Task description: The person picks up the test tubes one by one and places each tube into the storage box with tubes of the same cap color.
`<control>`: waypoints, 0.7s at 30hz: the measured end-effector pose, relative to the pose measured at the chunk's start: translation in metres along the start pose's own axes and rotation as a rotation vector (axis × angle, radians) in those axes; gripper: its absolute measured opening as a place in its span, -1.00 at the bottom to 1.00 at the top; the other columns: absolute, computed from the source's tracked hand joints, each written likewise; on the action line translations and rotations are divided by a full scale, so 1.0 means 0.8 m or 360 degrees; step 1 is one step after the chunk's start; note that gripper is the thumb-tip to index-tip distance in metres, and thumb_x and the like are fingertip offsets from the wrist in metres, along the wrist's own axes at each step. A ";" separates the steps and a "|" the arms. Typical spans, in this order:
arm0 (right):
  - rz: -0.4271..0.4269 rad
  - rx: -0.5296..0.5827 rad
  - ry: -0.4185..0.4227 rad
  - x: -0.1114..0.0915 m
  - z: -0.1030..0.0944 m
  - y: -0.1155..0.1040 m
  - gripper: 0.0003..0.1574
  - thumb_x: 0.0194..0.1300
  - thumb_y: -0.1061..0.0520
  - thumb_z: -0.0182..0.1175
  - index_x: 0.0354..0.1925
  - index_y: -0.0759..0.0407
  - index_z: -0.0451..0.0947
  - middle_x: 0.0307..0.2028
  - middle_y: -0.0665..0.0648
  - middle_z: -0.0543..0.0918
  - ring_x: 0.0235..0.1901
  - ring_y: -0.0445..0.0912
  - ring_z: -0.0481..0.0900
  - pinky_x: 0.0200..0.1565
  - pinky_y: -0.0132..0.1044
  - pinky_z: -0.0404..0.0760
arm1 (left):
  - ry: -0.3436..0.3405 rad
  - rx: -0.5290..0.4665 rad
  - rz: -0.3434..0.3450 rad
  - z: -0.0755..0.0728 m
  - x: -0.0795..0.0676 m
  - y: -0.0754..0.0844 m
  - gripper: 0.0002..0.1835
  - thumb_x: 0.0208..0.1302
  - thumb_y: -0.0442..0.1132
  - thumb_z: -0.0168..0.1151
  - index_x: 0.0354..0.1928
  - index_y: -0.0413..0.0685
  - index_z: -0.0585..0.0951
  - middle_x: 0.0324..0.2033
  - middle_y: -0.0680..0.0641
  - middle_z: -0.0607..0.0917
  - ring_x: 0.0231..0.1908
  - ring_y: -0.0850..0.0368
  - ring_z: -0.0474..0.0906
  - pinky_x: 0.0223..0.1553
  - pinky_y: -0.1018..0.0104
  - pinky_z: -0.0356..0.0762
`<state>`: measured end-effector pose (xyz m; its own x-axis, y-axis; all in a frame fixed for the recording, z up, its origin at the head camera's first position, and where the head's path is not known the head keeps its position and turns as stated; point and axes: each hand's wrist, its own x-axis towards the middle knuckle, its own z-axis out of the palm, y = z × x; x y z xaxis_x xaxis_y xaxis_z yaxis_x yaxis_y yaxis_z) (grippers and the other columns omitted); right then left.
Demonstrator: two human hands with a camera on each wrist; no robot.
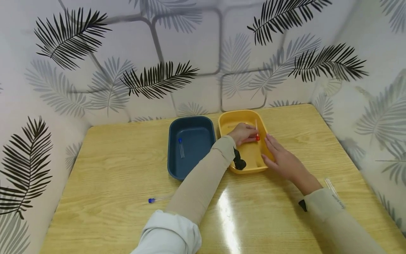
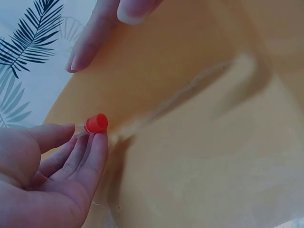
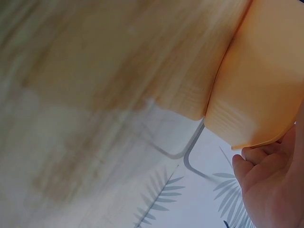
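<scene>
1. Leaf-printed backdrop (image 1: pixel 203 46) rises behind and beside the wooden worktop (image 1: pixel 120 165), whose far, left and right edges all show.
2. Inside the yellow tray (image 1: pixel 252 157), near its right wall, the left hand (image 1: pixel 243 133) pinches a red-capped tube (image 2: pixel 97 123) between thumb and fingers, cap toward the near side.
3. At that tray's right rim rests the right hand (image 1: pixel 285 159), fingers extended and thumb spread apart from them.
4. That wall, with a hand on each side of it, leaves little room to the right of the tube; the tray floor widens leftward.
5. Just left stands the blue tray (image 1: pixel 197 141), with a blue-capped tube (image 1: pixel 181 147) lying inside; the left sleeve (image 1: pixel 206 174) crosses its near right corner.
6. Nearer the person, a second blue-capped tube (image 1: pixel 152 200) lies on the worktop, its far end meeting the sleeve's outline.
7. Beside the right sleeve (image 1: pixel 336 218) lies clear tubing (image 1: pixel 330 185), partly covered by it.
8. Widest room for moving lies left of the blue tray; more runs along the right edge.
9. Faint marks on the right sleeve are too small to read.
</scene>
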<state>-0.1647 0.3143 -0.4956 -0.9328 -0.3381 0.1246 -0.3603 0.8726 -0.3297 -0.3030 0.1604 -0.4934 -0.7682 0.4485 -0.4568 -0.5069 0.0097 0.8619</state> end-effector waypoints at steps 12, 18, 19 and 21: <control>-0.0007 -0.0003 0.0020 -0.002 -0.001 -0.003 -0.14 0.40 -0.18 -0.09 0.40 0.32 -0.01 0.42 0.22 -0.04 0.36 0.11 0.02 0.19 0.11 0.23 | 0.0006 -0.0014 0.0010 -0.005 -0.004 -0.001 -0.76 0.26 -0.42 0.16 -0.07 -0.40 0.58 -0.25 -0.26 0.68 -0.14 -0.06 0.61 -0.05 0.18 0.52; -0.0016 0.0000 0.0034 -0.002 0.000 -0.004 -0.14 0.39 -0.18 -0.07 0.40 0.32 0.00 0.42 0.22 -0.01 0.36 0.09 0.01 0.21 0.09 0.21 | 0.0249 0.0032 0.0113 -0.014 -0.001 -0.005 -0.80 0.22 -0.38 0.16 -0.21 -0.43 0.62 -0.32 -0.26 0.69 -0.27 -0.04 0.66 -0.22 0.25 0.60; -0.0018 -0.0001 0.0040 -0.002 0.000 -0.004 -0.15 0.39 -0.17 -0.07 0.40 0.32 0.01 0.41 0.22 0.00 0.36 0.09 0.02 0.21 0.08 0.21 | 0.0270 0.0034 0.0123 -0.016 -0.001 -0.004 -0.80 0.22 -0.37 0.16 -0.21 -0.42 0.62 -0.32 -0.25 0.69 -0.29 -0.03 0.67 -0.23 0.26 0.60; -0.0019 -0.0011 0.0049 -0.002 0.000 -0.005 -0.15 0.39 -0.17 -0.07 0.39 0.32 0.02 0.41 0.23 0.00 0.36 0.09 0.03 0.21 0.08 0.22 | 0.0277 0.0023 0.0139 -0.019 -0.001 -0.003 -0.78 0.23 -0.36 0.15 -0.19 -0.42 0.60 -0.29 -0.26 0.69 -0.27 -0.03 0.67 -0.23 0.27 0.60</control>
<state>-0.1621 0.3116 -0.4946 -0.9281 -0.3377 0.1570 -0.3713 0.8711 -0.3215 -0.3074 0.1462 -0.4984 -0.8658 0.2866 -0.4102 -0.4307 -0.0094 0.9025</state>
